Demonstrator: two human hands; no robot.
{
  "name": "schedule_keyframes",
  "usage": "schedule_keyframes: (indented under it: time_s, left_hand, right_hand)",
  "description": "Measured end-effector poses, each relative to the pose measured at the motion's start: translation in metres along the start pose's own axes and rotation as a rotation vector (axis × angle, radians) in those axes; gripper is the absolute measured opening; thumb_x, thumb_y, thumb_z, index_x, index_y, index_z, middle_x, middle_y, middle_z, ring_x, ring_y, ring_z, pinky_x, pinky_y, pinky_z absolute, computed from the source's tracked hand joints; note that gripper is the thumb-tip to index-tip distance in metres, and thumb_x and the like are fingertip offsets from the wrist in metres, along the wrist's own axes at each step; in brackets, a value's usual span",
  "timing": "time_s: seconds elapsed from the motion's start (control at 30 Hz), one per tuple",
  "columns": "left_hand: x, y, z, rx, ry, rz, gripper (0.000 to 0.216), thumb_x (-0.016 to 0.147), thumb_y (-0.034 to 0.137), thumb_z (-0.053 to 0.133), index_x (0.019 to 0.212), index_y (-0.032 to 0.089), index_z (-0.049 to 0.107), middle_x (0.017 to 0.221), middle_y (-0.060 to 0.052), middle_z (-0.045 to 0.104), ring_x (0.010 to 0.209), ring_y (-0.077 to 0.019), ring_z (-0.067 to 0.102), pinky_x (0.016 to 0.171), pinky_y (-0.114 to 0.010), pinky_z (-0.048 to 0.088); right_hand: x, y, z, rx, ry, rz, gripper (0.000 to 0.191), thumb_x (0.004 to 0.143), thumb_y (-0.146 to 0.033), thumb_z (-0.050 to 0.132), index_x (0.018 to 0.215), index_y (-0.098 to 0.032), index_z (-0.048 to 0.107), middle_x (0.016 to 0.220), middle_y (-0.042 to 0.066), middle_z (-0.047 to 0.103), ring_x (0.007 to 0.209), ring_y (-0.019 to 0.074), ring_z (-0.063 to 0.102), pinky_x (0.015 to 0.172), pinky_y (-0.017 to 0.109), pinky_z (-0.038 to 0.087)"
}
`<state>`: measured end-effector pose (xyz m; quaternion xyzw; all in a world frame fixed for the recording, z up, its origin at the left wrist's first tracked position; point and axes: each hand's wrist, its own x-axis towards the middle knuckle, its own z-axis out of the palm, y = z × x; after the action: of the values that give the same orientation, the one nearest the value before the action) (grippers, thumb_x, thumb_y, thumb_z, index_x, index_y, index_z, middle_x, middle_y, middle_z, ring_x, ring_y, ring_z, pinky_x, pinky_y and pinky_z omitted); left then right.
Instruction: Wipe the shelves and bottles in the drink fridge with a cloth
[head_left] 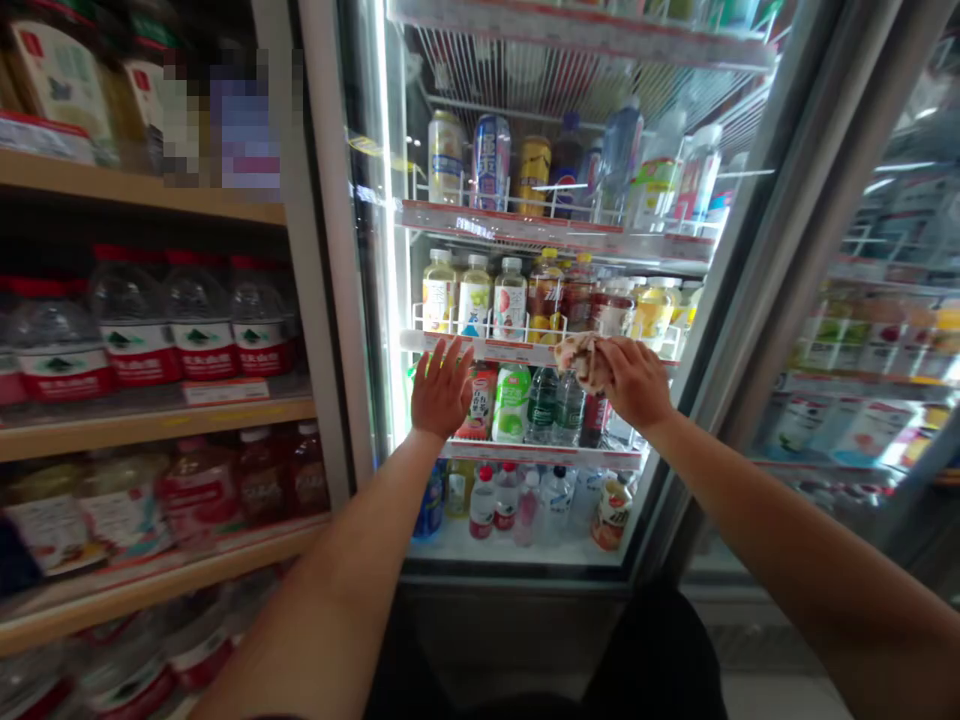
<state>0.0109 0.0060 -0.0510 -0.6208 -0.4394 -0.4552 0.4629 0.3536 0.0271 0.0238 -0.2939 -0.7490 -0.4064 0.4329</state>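
Observation:
I face an open drinks fridge with wire shelves full of bottles. My right hand (634,382) is closed on a crumpled beige cloth (579,357), pressed against the front edge of the middle shelf (517,350). My left hand (441,390) is open, fingers spread, reaching up to the left end of that same shelf edge, in front of a red-labelled bottle (480,400) and a green-and-white bottle (511,403). Juice bottles (474,296) stand on the shelf just above both hands.
The fridge's glass door (825,250) stands swung open to the right. A wooden shelf unit (150,420) on the left holds large water bottles (135,330) with red labels. Lower fridge shelves carry more small bottles (517,495). The fridge frame (330,250) stands between the two units.

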Motion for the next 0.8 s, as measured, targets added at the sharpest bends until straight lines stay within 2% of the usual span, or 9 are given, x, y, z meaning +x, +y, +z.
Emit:
schedule_keyframes:
  time_s: [0.27, 0.6, 0.8]
  left_hand:
    - [-0.0006, -0.0005, 0.0002, -0.005, 0.0, 0.001, 0.054, 0.101, 0.028, 0.044, 0.155, 0.022, 0.041, 0.161, -0.007, 0.039, 0.156, -0.0224, 0.018, 0.129, -0.046, 0.015]
    - [0.0009, 0.0016, -0.0019, 0.012, 0.025, 0.016, 0.053, 0.101, 0.027, 0.044, 0.153, 0.021, 0.043, 0.16, -0.007, 0.041, 0.156, -0.021, 0.017, 0.129, -0.044, 0.015]
    - [0.0002, 0.001, -0.0017, -0.009, -0.007, 0.001, 0.054, 0.101, 0.028, 0.043, 0.154, 0.022, 0.041, 0.161, -0.007, 0.039, 0.156, -0.0223, 0.016, 0.129, -0.047, 0.015]
  right_hand:
    - [-0.0056, 0.0079, -0.0024, -0.072, 0.032, -0.06, 0.033, 0.089, -0.018, 0.057, 0.122, -0.016, 0.064, 0.114, 0.011, 0.071, 0.095, 0.0261, 0.06, 0.081, 0.037, 0.045]
    - [-0.008, 0.009, -0.0017, -0.044, -0.002, -0.01, 0.036, 0.088, -0.017, 0.056, 0.124, -0.016, 0.062, 0.118, 0.014, 0.069, 0.098, 0.0276, 0.06, 0.083, 0.039, 0.046]
    - [-0.0068, 0.0061, -0.0016, -0.023, 0.005, 0.022, 0.038, 0.085, -0.014, 0.055, 0.122, -0.017, 0.063, 0.117, 0.013, 0.069, 0.098, 0.0279, 0.06, 0.083, 0.039, 0.047]
